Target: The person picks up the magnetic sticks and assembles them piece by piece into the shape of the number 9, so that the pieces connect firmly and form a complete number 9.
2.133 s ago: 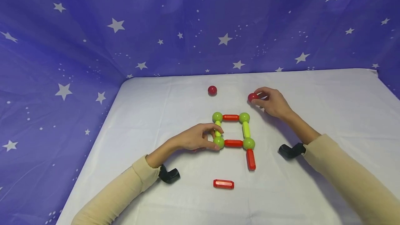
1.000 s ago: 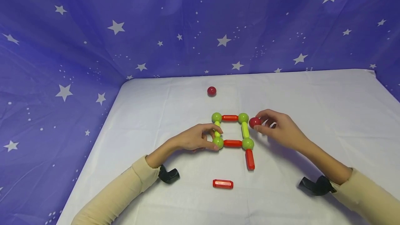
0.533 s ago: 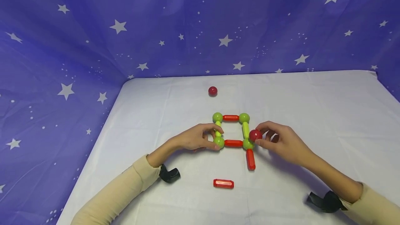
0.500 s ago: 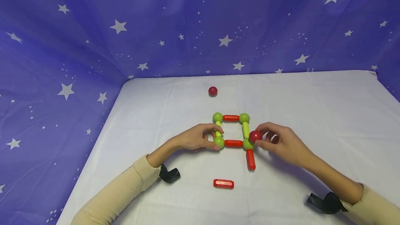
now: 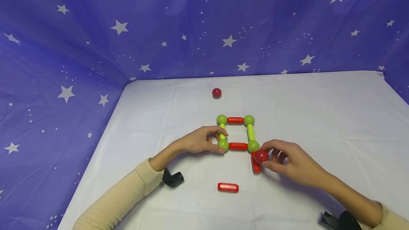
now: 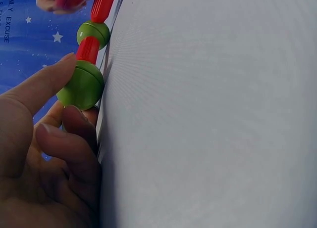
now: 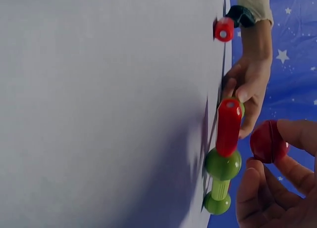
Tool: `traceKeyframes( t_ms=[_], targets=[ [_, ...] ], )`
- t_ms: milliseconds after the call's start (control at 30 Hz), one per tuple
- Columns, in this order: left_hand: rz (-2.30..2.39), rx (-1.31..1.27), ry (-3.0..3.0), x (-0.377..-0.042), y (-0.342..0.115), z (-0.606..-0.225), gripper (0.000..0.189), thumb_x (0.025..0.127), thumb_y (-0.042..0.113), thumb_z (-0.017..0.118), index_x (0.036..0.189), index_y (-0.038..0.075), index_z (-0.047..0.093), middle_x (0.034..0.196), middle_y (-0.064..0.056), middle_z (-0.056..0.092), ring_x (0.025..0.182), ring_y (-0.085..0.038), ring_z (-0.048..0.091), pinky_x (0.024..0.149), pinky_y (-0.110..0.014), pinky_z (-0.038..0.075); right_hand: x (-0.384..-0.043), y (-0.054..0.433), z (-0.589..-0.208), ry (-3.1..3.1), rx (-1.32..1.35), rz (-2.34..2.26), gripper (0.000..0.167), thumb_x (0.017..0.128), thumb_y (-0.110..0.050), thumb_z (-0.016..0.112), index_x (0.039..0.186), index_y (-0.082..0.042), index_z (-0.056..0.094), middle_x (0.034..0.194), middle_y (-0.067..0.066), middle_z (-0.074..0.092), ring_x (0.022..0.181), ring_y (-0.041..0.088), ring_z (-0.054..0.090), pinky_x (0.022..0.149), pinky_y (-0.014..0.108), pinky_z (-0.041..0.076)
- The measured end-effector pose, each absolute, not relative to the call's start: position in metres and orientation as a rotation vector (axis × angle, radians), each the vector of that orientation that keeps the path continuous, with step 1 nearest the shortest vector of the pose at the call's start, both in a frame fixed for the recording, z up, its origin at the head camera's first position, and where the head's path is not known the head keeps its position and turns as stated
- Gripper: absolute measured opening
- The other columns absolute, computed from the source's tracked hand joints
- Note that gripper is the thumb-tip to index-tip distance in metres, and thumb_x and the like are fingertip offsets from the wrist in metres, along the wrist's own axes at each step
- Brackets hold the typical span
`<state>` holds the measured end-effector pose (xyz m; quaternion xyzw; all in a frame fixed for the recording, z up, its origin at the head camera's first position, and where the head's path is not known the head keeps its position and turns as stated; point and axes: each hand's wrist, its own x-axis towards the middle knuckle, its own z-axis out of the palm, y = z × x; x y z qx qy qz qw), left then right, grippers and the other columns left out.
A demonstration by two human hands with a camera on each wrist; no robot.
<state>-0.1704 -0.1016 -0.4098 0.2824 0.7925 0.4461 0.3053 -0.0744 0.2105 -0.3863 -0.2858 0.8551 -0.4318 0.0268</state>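
Note:
A square of green balls joined by red and yellow-green rods lies on the table. My left hand (image 5: 204,140) holds the square's near-left green ball (image 5: 223,146) with thumb and fingers, also seen in the left wrist view. My right hand (image 5: 292,162) pinches a red ball (image 5: 261,156) between thumb and fingers. In the right wrist view this red ball (image 7: 269,142) is raised off the table, beside a red rod (image 7: 229,129). That rod juts toward me from the near-right green ball (image 5: 254,146), and the held ball partly hides it in the head view.
A second red ball (image 5: 216,93) sits farther back on the white tablecloth (image 5: 319,116). One loose red rod (image 5: 228,187) lies in front of the square. Behind and to the left hangs a blue star-patterned cloth (image 5: 191,17).
My right hand has brought the red ball from the back right toward me, past the square's right side to the jutting red rod. The left hand stays in place.

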Motion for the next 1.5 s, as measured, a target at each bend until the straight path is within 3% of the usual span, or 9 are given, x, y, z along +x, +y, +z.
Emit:
traceKeyframes(
  t_ms=[167, 500, 967, 1500],
  targets=[
    [1.189, 0.743, 2.092, -0.171, -0.102, -0.410, 0.049, 0.083, 0.019, 0.081, 0.127, 0.017, 0.059, 0.104, -0.003, 0.060, 0.049, -0.013, 0.044, 0.045, -0.025, 0.036, -0.064, 0.209, -0.384, 2.626, -0.919, -1.299, 0.028, 0.086, -0.014, 0.079, 0.108, -0.024, 0.065, 0.093, -0.014, 0.064, 0.072, 0.005, 0.057, 0.060, 0.023, 0.049],
    [1.180, 0.737, 2.102, -0.171, -0.102, -0.410, 0.049, 0.083, 0.020, 0.081, 0.127, 0.018, 0.059, 0.104, -0.003, 0.060, 0.049, -0.013, 0.044, 0.045, -0.025, 0.036, -0.048, 0.210, -0.387, 2.606, -0.988, -1.246, 0.027, 0.086, -0.020, 0.079, 0.108, -0.027, 0.065, 0.074, -0.018, 0.056, 0.064, 0.000, 0.051, 0.055, 0.022, 0.044],
    [1.166, 0.750, 2.118, -0.170, -0.101, -0.409, 0.049, 0.084, 0.021, 0.081, 0.127, 0.018, 0.059, 0.105, -0.002, 0.060, 0.051, -0.013, 0.045, 0.047, -0.025, 0.036, -0.043, 0.207, -0.396, 2.523, -0.972, -1.202, 0.026, 0.088, -0.025, 0.077, 0.112, -0.024, 0.068, 0.088, -0.018, 0.060, 0.068, 0.001, 0.052, 0.057, 0.021, 0.045],
    [1.184, 0.741, 2.099, -0.169, -0.102, -0.409, 0.049, 0.083, 0.020, 0.081, 0.128, 0.018, 0.059, 0.105, -0.003, 0.059, 0.048, -0.013, 0.044, 0.045, -0.025, 0.036, -0.043, 0.206, -0.398, 2.524, -0.940, -1.158, 0.029, 0.087, -0.026, 0.078, 0.113, -0.023, 0.067, 0.089, -0.017, 0.060, 0.071, 0.001, 0.052, 0.059, 0.021, 0.046]
  ],
)
